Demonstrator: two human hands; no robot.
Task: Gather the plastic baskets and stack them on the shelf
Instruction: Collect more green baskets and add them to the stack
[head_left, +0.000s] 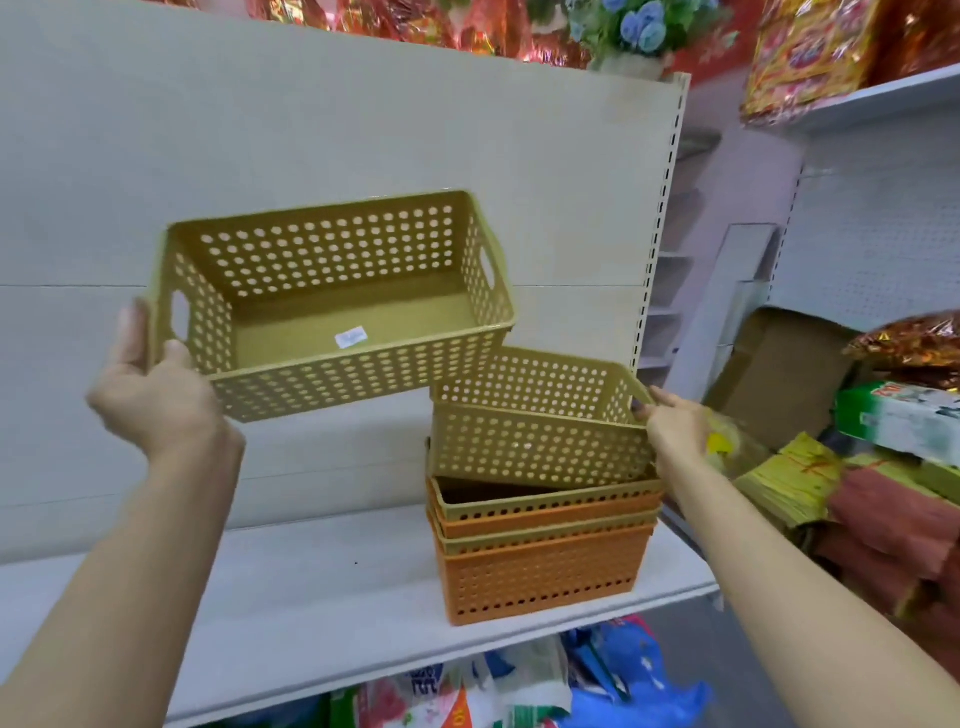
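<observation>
- Head view: an olive perforated plastic basket (332, 306) is held in the air by its end wall in the left hand (156, 395), fingers clamped on it.
- A second olive basket (540, 431) is pinched at its rim by the right hand (675, 426) and rests tilted on the nested orange-and-olive stack (540, 551) on the white shelf (322, 587).
- Risk: jamming askew may be expected if this basket is pressed while tilted; the stack stands near the shelf's front edge and could be pushed off.
- Foil packets (904, 338) lie well apart on the right; nothing obstructs.

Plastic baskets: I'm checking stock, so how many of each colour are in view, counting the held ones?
Olive-green perforated plastic baskets: 4, one in the left hand at, one in the right hand at, two nested in the stack
Orange perforated plastic baskets: 2, both in the stack
Total: 6
</observation>
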